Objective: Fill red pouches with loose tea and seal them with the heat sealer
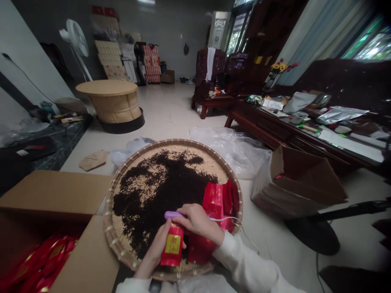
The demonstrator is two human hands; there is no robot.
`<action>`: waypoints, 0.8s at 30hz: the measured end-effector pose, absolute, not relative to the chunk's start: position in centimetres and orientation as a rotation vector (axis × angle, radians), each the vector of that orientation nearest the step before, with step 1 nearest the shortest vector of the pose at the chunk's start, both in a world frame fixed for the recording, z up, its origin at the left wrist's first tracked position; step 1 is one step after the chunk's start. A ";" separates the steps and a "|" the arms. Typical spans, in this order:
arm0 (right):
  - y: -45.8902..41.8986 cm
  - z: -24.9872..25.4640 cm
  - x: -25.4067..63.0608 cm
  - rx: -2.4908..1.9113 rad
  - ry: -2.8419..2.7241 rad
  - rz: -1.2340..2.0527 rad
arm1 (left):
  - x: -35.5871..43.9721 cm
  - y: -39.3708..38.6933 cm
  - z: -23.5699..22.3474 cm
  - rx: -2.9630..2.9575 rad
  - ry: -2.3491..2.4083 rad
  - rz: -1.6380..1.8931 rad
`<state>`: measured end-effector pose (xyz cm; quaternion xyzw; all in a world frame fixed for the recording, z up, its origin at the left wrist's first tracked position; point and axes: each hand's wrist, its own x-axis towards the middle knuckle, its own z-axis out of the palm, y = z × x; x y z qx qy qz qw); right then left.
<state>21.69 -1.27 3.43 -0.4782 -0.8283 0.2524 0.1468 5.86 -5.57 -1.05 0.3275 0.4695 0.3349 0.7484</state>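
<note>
My left hand (156, 247) is closed around an upright red tea packet (172, 245) with a yellow label. In my right hand (197, 221) is a small purple handheld bag sealer (172, 215) with a white cord, held across the packet's top end. Both hands are over the near part of a round woven bamboo tray (110, 230). Dark loose tea leaves (174, 179) are spread across it. Several flat red packets (215, 197) lie along the tray's right side, partly hidden by my right hand and forearm.
An open carton (100, 248) at the left holds several red packets (49, 260). Another open carton (271, 191) stands at the right, near a black round stand base (317, 236). Plastic sheeting (229, 148) lies behind the tray. A cluttered low table (345, 142) is farther right.
</note>
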 end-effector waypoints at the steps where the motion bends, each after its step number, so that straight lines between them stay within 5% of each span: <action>1: -1.3 3.4 21.7 -1.377 -2.383 0.730 | 5.8 -5.5 -1.0 0.680 1.032 0.718; 11: 0.4 2.1 23.0 -1.448 -2.127 0.943 | 5.5 -5.0 -1.2 0.625 1.093 0.683; 17: 2.1 0.3 25.4 -1.763 -2.109 0.620 | 5.4 -5.0 -1.8 0.620 1.034 0.720; 24: 0.1 0.7 21.6 -1.200 -2.208 0.739 | 6.0 -5.2 -1.4 0.609 1.061 0.647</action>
